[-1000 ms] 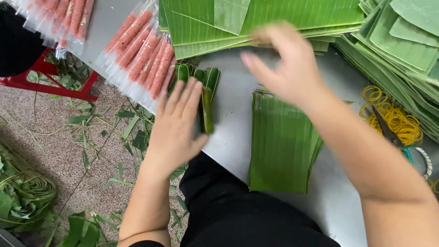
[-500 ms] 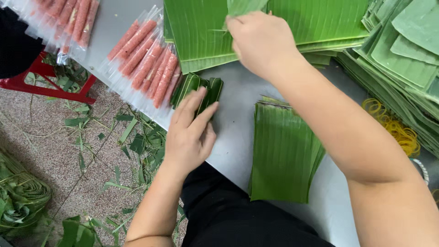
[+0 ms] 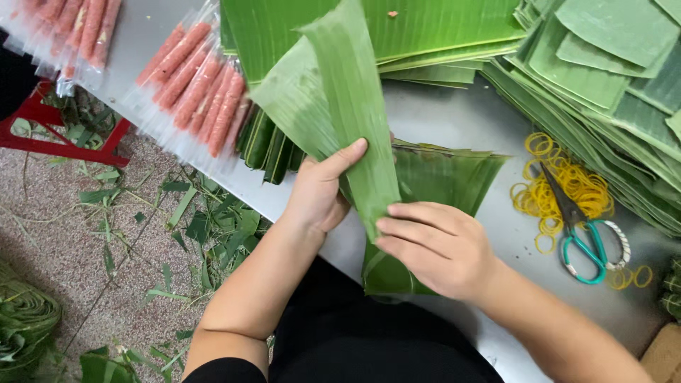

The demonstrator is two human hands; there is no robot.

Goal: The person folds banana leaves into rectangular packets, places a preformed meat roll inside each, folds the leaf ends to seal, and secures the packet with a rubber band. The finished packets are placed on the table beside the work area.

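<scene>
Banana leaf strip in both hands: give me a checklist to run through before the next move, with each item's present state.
1. Leaf strip held by both hands: ok; left hand grips its edge, right hand presses its lower end.
2. Strip whole, no tear: ok on the visible side; underside cannot tell.
3. Folded leaf stack lies under the hands on the table: ok.
4. Rubber bands near the right hand: ok.
5. Scissors clear of the hands: ok, lying on the bands.
6. Packed sausages fully on the table: not ok, overhanging its edge.
</scene>
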